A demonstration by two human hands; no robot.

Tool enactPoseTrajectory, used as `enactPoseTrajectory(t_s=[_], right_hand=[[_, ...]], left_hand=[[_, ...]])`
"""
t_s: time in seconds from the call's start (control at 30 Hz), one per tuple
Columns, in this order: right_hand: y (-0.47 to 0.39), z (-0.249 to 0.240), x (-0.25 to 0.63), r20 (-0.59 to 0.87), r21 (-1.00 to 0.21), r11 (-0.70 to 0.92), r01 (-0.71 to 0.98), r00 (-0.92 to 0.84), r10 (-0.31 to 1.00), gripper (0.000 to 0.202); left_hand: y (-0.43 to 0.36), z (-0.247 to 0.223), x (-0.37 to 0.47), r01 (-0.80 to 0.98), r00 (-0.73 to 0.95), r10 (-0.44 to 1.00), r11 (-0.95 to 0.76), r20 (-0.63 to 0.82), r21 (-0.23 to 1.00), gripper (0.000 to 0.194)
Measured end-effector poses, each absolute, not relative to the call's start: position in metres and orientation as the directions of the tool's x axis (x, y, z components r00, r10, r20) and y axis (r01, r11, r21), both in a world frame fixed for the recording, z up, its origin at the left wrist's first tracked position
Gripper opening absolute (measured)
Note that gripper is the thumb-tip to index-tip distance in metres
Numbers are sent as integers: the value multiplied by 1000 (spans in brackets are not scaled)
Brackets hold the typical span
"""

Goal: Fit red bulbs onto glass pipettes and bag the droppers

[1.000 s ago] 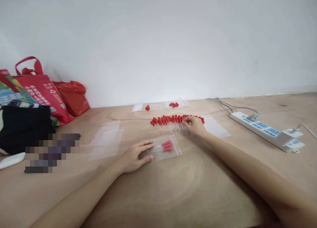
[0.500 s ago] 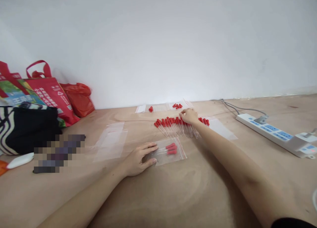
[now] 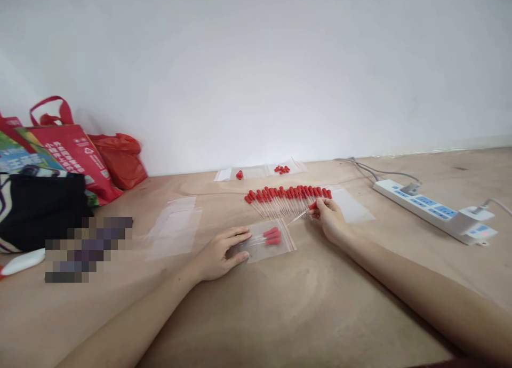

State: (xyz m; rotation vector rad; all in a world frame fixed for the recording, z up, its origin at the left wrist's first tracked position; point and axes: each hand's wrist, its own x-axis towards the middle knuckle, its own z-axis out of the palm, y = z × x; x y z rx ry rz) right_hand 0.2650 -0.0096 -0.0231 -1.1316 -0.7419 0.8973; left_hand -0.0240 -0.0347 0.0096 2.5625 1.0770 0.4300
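Note:
A small clear zip bag (image 3: 258, 252) lies on the table with a few red-bulbed droppers (image 3: 272, 237) inside it. Across its left end rests my left hand (image 3: 226, 253), open, thumb and fingers apart. My right hand (image 3: 328, 218) pinches a single dropper by its red bulb (image 3: 313, 205); the thin clear tube (image 3: 300, 216) points left toward the bag's opening end, close to it. Just behind, many more droppers (image 3: 280, 194) lie in a row, red bulbs away from me and clear tubes toward me.
Flat clear bags lie at left (image 3: 176, 226) and right (image 3: 354, 207). Near the wall are a bag of loose red bulbs (image 3: 282, 169) and clear tubes (image 3: 254, 173). A power strip (image 3: 436, 210) sits at right; a red shopping bag (image 3: 76, 154) and black cloth bag (image 3: 44, 208) at left.
My right hand has come back toward me from the row, with one dropper drawn out in its fingers. My left hand stays on the bag. The view has shifted slightly.

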Motion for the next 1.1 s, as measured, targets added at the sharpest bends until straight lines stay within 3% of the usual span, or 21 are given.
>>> enactPoseTrajectory(t_s=[0.2, 0.4, 0.63, 0.9, 1.0, 1.1], right_hand=[[-8, -20, 255, 11, -940, 158, -303, 438, 899, 13], [-20, -17, 232, -11, -931, 60, -359, 194, 981, 21], [-28, -12, 221, -19, -995, -27, -98, -77, 997, 31], [-21, -20, 213, -21, -998, -20, 54, -11, 1000, 23], [-19, -23, 212, 43, -982, 41, 185, 7, 999, 19], [-19, -25, 214, 93, -974, 102, 203, -57, 994, 13]], left_hand=[[-34, 7, -25, 641, 672, 728, -663, 134, 387, 41], [-36, 9, -26, 657, 660, 741, -649, 122, 384, 53], [-38, 11, -25, 644, 662, 739, -645, 123, 412, 55], [-35, 7, -26, 617, 679, 716, -675, 159, 405, 54], [-36, 8, -26, 622, 679, 718, -674, 155, 398, 53], [-36, 8, -26, 633, 671, 726, -666, 149, 394, 52]])
